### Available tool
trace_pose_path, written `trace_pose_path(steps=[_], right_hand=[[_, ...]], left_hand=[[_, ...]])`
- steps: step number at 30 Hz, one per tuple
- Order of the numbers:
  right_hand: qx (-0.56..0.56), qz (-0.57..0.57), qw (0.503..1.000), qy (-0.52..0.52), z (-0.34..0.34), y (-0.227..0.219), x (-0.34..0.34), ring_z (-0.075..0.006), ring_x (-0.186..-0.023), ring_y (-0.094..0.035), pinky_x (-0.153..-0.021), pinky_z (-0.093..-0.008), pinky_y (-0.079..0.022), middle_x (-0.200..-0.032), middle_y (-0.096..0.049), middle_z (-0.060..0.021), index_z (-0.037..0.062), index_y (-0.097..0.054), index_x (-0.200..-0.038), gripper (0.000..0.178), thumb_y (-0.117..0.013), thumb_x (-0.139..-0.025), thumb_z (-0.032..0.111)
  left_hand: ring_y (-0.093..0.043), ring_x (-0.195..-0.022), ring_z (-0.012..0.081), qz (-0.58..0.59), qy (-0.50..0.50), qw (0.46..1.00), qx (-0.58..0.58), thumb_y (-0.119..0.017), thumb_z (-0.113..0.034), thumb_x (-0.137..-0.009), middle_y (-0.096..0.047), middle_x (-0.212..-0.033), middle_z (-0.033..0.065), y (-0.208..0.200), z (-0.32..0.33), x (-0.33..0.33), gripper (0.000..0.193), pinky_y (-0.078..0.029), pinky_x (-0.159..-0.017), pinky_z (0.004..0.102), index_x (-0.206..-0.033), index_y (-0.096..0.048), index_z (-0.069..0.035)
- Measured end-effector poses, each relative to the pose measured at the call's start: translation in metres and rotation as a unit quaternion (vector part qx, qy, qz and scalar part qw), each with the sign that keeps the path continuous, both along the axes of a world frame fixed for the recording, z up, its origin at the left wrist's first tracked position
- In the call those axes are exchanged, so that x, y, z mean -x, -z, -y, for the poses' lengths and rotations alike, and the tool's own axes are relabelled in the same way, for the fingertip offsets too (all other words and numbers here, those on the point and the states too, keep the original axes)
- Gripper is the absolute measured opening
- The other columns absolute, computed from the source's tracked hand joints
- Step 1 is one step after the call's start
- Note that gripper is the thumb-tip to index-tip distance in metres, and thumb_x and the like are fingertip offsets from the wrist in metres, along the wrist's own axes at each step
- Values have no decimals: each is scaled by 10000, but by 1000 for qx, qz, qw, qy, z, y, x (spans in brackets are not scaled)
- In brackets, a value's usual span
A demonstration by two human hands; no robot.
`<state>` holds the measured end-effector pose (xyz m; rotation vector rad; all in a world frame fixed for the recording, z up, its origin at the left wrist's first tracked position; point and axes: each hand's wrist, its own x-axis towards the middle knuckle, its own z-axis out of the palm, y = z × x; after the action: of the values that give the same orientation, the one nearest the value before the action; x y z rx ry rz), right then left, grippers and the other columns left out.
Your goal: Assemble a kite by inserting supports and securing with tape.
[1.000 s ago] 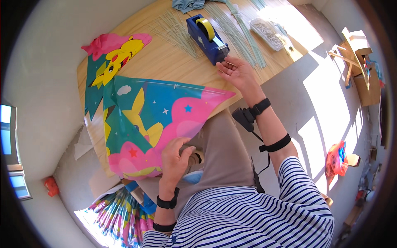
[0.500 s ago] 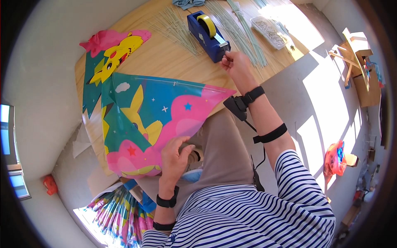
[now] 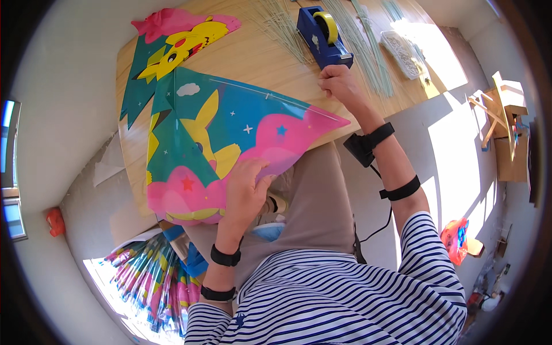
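A kite sail (image 3: 190,144) of printed plastic, teal, blue and pink with a yellow cartoon figure, lies across the near table edge and hangs over my lap. On its lower pink border rests my left hand (image 3: 246,192), fingers stretched out and thumb apart. My right hand (image 3: 345,87) is just in front of the blue tape dispenser (image 3: 325,40), which carries a roll of yellow tape (image 3: 327,27). Thumb and fingertips of that hand are pinched together; whatever is between them is too small to make out. A thin pale rod (image 3: 253,90) runs along the sail's upper edge.
Thin pale rods (image 3: 362,52) lie in bundles at the back of the wooden table (image 3: 247,54). Beside them stands a clear plastic box (image 3: 401,54) of small parts. Folded printed sails (image 3: 152,282) are heaped at lower left. A wooden stool (image 3: 489,118) stands far right.
My right hand has come slightly away from the dispenser's cutting end, still pinched. My left hand has moved up onto the sail's border. The whole view has shifted a little.
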<state>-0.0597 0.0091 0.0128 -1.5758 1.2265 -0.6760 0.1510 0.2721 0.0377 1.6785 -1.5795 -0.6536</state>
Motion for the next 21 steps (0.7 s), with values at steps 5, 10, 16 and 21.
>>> trace_pose_path(steps=[5, 10, 16, 21], right_hand=[[268, -180, 912, -253, 8, 12, -70, -397, -806, -644, -716, -448, -520, -859, -685, -196, 41, -698, -781, 114, -612, -727, 91], [214, -296, 879, -306, 11, 12, -101, -407, -881, -664, -762, -484, -528, -903, -700, -196, 52, -722, -809, 159, -588, -753, 116], [226, -330, 865, -304, 19, 21, -110, -400, -862, -651, -732, -475, -517, -869, -685, -182, 48, -695, -770, 126, -593, -735, 111], [226, -340, 867, -287, 22, 27, -112, -399, -832, -643, -710, -471, -511, -838, -677, -176, 52, -685, -736, 112, -604, -713, 128]], left_hand=[[-569, -1154, 359, 93, 31, 994, 44, -754, -60, -747, -656, -1168, 170, -2, 36, 1, 349, -460, -979, 433, -1076, -660, 10], [-522, -1195, 376, 144, 46, 986, 64, -771, -100, -714, -621, -1211, 164, 16, 54, -3, 382, -394, -1026, 487, -1058, -646, 9], [-511, -1217, 373, 153, 69, 984, 60, -781, -121, -715, -602, -1239, 166, 31, 77, -3, 387, -372, -1041, 522, -1050, -640, 10], [-508, -1232, 383, 157, 57, 983, 74, -779, -127, -696, -602, -1269, 188, 38, 93, -1, 394, -388, -1037, 478, -1036, -636, 12]])
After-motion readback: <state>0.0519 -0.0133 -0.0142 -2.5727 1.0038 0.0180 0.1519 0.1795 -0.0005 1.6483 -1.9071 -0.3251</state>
